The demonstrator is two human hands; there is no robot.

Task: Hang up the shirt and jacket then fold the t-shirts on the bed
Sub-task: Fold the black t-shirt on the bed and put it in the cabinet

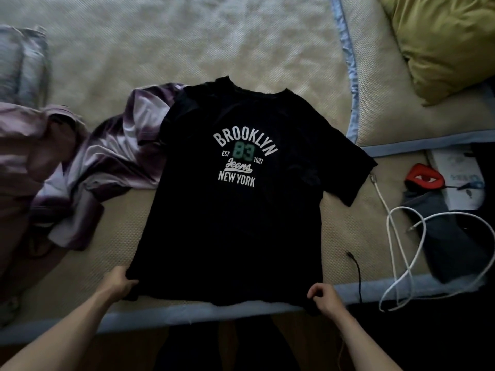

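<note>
A black t-shirt [235,226] with white "BROOKLYN 83 NEW YORK" print lies flat, face up, on the beige bed [187,49], its collar pointing away from me. My left hand [120,282] grips the hem's left corner. My right hand [325,297] pinches the hem's right corner at the bed's front edge. A purple and white tie-dye t-shirt [107,162] lies crumpled to the left, partly under the black one's sleeve. A mauve garment [26,162] lies bunched at the far left.
A yellow-green pillow [450,44] sits at the back right. White cables [401,236] loop on the right, beside a dark grey cloth [450,236], a red object [426,178] and a white box. A thin black cable [356,269] lies by the shirt's right hem.
</note>
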